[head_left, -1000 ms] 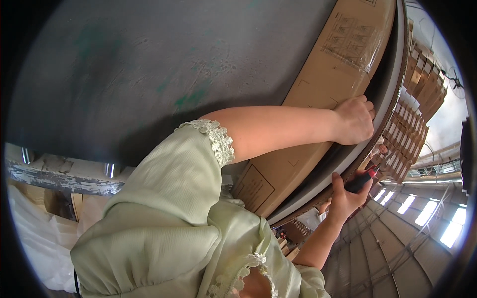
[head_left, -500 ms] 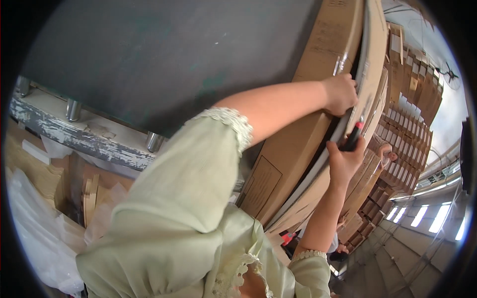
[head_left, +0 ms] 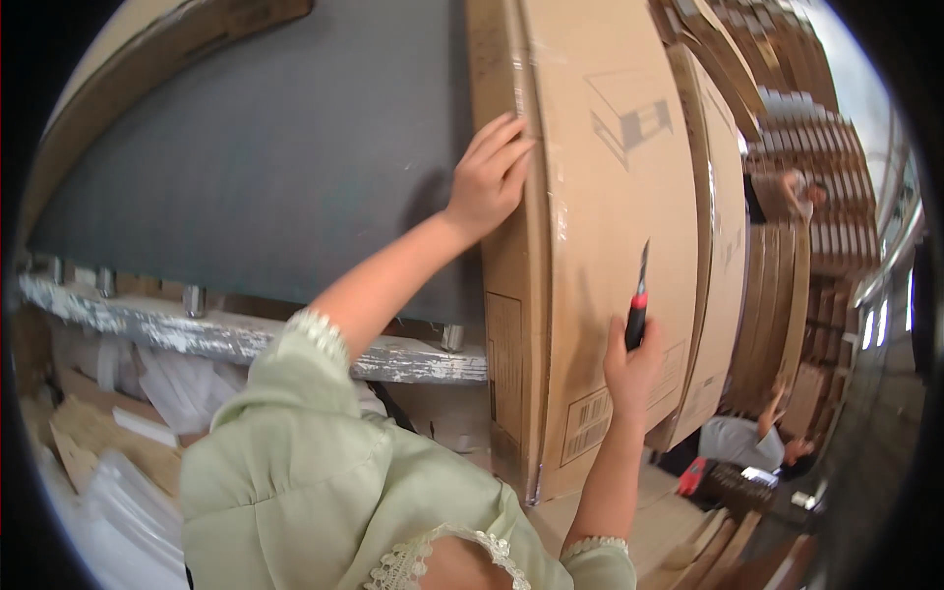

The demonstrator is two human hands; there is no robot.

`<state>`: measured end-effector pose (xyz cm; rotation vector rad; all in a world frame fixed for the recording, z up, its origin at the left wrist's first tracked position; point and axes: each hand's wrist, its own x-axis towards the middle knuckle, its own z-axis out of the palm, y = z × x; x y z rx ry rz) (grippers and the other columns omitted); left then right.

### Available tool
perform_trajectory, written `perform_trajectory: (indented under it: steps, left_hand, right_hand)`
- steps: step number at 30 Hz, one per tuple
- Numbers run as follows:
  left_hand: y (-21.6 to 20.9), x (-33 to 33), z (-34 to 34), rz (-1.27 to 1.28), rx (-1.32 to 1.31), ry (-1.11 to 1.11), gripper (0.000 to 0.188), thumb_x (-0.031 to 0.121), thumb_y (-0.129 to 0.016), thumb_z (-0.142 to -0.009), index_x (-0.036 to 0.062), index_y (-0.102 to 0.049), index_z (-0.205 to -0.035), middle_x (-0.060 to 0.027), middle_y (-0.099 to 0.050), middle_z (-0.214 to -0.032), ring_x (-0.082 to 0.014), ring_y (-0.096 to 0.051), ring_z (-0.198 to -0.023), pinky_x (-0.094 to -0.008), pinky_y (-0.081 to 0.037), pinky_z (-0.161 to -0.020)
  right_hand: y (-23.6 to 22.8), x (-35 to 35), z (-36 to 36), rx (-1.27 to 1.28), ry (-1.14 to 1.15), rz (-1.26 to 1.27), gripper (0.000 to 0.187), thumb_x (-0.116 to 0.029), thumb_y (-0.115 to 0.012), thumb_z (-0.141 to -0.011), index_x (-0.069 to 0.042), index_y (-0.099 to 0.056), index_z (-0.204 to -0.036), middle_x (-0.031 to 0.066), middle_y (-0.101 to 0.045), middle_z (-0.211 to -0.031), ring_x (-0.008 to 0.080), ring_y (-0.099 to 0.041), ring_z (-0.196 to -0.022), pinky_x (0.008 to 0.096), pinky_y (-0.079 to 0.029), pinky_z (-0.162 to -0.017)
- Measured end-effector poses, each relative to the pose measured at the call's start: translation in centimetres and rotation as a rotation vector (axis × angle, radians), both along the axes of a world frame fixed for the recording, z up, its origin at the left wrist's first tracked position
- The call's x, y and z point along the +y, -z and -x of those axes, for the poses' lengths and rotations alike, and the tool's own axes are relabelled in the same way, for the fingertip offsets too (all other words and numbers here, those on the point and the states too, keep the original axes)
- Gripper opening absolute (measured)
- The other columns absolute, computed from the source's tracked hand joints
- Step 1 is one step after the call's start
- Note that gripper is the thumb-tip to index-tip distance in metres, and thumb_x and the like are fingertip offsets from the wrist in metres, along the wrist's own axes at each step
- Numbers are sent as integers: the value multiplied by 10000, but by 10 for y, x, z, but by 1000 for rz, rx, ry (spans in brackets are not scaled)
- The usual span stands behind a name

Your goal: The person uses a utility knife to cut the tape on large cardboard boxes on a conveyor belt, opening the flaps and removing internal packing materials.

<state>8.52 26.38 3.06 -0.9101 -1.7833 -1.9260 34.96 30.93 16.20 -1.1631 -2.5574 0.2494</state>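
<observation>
A large flat cardboard box [head_left: 605, 285] stands in front of me, its broad face printed with a line drawing and labels. My left hand [head_left: 489, 182] rests on the narrow side near its taped edge, fingers extended. Lower down, in front of the broad face, my right hand [head_left: 631, 362] is closed round the black and red handle of a utility knife [head_left: 640, 295]. The knife's blade is out and points up, apart from the cardboard as far as I can tell.
A dark grey belt surface [head_left: 334, 187] lies left, edged by a chipped white frame [head_left: 246, 339] with metal rollers. Another box [head_left: 187, 49] is at its far side. More boxes [head_left: 723, 226] stand right. Two people are beyond, one in a grey top [head_left: 737, 441]. Plastic wrap [head_left: 138, 521] lies lower left.
The box's broad printed face has come into view, and the box now appears more upright. My left hand no longer grips in the gap at its edge. The knife stays in my right hand.
</observation>
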Motion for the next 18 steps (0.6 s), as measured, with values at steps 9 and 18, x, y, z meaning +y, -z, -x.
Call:
perform_trajectory:
  steps: [9,18]
  left_hand:
    - [-38,-103,-135,394,662,799,505,414,-651,-812,89,-606,-1197,-104,-549,-1309,-280,-480,-1251,-440,-301,-1084]
    - [-69,-100,-130,425,923,711,329,289,-621,-848,77,-638,-1099,-59,-608,-1181,-248,-539,-1135,-384,-372,-962]
  right_hand:
    - [58,-148,-225,133,679,-283,268,-162,-661,-861,32,-521,-981,204,-540,-923,390,-518,-878,446,-416,-777]
    - [48,-297,-280,409,843,-17,275,-216,-637,-889,7,-544,-1021,187,-570,-966,361,-551,-885,413,-441,-794]
